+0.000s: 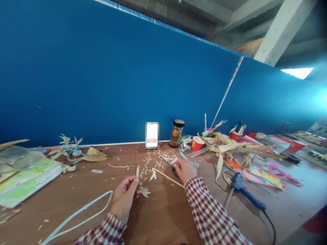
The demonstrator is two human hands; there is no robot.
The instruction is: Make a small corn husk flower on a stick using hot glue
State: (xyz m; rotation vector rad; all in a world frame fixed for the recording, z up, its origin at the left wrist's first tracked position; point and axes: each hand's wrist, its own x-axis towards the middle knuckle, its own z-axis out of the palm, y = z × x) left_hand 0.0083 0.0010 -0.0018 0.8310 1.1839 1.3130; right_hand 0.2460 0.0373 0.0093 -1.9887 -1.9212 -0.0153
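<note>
Checked sleeves enter from the bottom edge; just left of centre the left hand [125, 196] pinches a pale husk strip [137, 171], thin and flat, its long axis upright, tip pointing up the frame. Right hand [184, 169], at centre, lies palm down on the counter [163, 217], closed on dark-handled scissors [170, 162], blades aimed upper left
</note>
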